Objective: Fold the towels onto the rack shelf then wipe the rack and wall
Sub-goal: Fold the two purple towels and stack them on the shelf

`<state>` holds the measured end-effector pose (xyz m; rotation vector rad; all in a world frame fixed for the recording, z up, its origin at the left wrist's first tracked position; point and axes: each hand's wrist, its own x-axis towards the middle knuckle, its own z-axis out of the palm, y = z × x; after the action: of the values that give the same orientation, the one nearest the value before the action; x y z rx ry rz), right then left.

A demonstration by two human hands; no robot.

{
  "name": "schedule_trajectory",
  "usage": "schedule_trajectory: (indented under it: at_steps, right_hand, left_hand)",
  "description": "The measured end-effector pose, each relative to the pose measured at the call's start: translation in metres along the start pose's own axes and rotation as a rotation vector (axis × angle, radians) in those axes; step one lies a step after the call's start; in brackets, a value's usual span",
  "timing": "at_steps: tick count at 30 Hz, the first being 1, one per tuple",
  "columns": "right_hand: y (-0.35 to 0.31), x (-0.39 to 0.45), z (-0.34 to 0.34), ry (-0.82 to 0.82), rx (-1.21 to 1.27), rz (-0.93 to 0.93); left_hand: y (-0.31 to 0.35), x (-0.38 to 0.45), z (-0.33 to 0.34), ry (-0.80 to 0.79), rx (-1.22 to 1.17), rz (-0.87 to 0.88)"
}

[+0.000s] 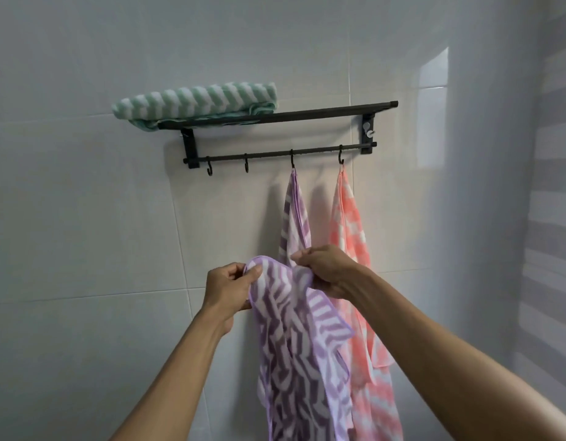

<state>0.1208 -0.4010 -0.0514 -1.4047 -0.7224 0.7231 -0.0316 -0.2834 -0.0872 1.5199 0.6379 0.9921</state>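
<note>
Against a tiled bathroom wall (84, 218), a person works on the purple-and-white towel (294, 345), which hangs by one corner from the third hook (292, 163) of a black wall rack (275, 117). Both hands hold its lower edge lifted to about mid-height, so the cloth loops down from the hook and back up to the fingers. The left hand (227, 289) pinches a bound corner between thumb and curled fingers; the right hand (326, 270) grips the neighbouring stretch of hem, fingers closed tightly round the fabric. Holding two points of one edge looks like the start of squaring the towel for a fold, though it has not yet come off its hook.

Just beside it, from the fourth hook (340, 159) near the right end of the lower rail, hangs a pink-and-white towel (351, 237), untouched and partly behind the right forearm. At the left end of the rack shelf, a green-and-white towel (195, 101) already lies folded, its edge overhanging the shelf's left corner. The two left hooks are bare. By this reckoning one towel of three is done, and the wiping of rack and wall is yet to begin.
</note>
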Motion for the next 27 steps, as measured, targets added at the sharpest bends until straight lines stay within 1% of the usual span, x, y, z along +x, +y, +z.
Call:
schedule_trajectory:
  at_steps: [2, 4, 5, 8, 10, 12, 14, 17, 22, 27]
  right_hand:
    - [-0.005, -0.010, 0.003, -0.120, 0.101, 0.017]
    - [-0.005, -0.016, 0.003, -0.234, 0.046, -0.022]
    - [-0.003, -0.018, 0.004, -0.239, -0.025, -0.076]
    - [0.005, -0.012, 0.008, -0.080, -0.335, -0.304]
    - [0.007, -0.009, 0.011, -0.015, -0.520, -0.438]
    - [0.004, -0.010, 0.014, 0.002, -0.667, -0.545]
    - [0.000, -0.011, 0.017, -0.021, -0.744, -0.625]
    - [0.001, -0.008, 0.024, -0.038, -0.696, -0.657]
    - [0.008, 0.001, 0.030, 0.062, -0.693, -0.679]
    - [0.007, 0.000, 0.032, 0.049, -0.671, -0.707]
  left_hand:
    - [0.000, -0.001, 0.005, -0.029, -0.035, 0.000]
    - [0.002, -0.003, 0.009, -0.067, -0.052, 0.015]
    - [0.002, -0.004, 0.010, -0.083, -0.060, 0.018]
    - [0.001, -0.003, 0.007, -0.138, -0.074, 0.000]
    - [0.000, -0.002, 0.004, -0.170, -0.071, -0.008]
    - [0.000, -0.002, 0.004, -0.177, -0.078, -0.015]
    - [0.001, -0.004, 0.004, -0.174, -0.120, -0.040]
    - [0.003, -0.007, 0.001, -0.199, -0.183, -0.073]
    - [0.004, -0.006, 0.000, -0.309, -0.228, -0.085]
    - [0.007, -0.008, 0.002, -0.321, -0.300, -0.098]
